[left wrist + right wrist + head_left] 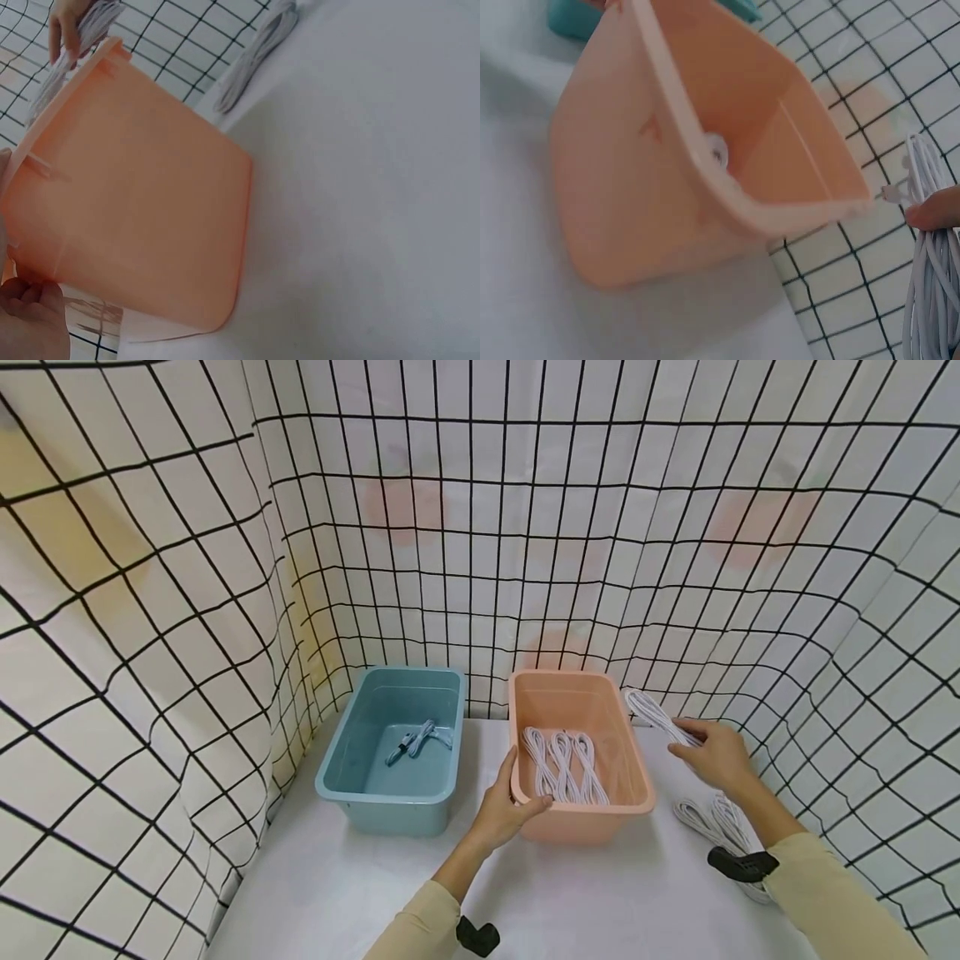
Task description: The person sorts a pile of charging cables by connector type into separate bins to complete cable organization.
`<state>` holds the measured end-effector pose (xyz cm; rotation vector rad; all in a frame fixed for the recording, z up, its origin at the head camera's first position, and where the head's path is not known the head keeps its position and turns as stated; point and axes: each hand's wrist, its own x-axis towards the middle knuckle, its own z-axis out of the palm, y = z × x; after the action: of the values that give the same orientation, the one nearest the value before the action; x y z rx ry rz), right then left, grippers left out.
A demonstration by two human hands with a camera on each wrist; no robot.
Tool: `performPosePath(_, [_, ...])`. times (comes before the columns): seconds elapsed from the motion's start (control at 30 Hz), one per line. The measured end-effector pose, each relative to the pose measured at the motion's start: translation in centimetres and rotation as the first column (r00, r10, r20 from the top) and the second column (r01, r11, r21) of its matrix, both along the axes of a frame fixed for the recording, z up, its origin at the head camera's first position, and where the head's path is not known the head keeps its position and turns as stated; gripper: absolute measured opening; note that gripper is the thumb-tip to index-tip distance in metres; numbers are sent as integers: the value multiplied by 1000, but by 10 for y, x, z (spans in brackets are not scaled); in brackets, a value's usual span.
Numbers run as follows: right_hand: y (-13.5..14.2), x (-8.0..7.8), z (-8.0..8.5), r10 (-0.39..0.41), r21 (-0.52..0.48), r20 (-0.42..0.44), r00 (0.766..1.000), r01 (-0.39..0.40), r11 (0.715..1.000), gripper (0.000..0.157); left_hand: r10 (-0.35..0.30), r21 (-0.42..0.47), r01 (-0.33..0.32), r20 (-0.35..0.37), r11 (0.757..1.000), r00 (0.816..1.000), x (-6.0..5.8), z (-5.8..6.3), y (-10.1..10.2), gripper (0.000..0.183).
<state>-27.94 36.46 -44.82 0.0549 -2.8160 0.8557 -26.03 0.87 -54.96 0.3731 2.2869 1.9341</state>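
Note:
My left hand point(498, 810) grips the near left corner of an orange plastic bin point(637, 789), thumb over the rim. In the left wrist view its curled fingertips point(30, 296) sit against the bin's outer wall. Inside the bin, three white coiled cables point(562, 764) lie side by side. To the right of the bin my right hand point(716, 756) pinches another bundled white cable point(651, 710), held up beside the bin's right rim. In the right wrist view the thumb point(934, 210) presses across this bundle, and a small connector point(892, 194) sticks out toward the bin.
Left of the orange bin stands a blue bin point(393, 814) with a small tied light-blue cable point(422, 739) inside. More white cable bundles point(720, 827) lie on the white table point(570, 902) under my right forearm. Black grid netting point(487, 568) over white sheeting encloses the back and sides.

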Motion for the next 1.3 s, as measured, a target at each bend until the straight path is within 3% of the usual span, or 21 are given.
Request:
performPosePath(0.17, [-21,-6,11,-24,-66,20,1000,25,997,54,1,-7,-1,-15,1000,1000,-2,0,1,108])
performPosePath(0.47, [-51,-21,22,6,-47,-12,1000,-7,999,48,5,-8,-5,-17,1000,1000,-2,1,2,107])
performPosePath(0.93, [-74,-36,20,8,-60,4,1000,-8,998,46,6,0,-6,-22,1000,1000,1,-5,1,107])
performPosePath(1.3, [-98,-46,21,6,-69,26,1000,-4,998,47,-14,18,14,-29,1000,999,1,-2,0,106])
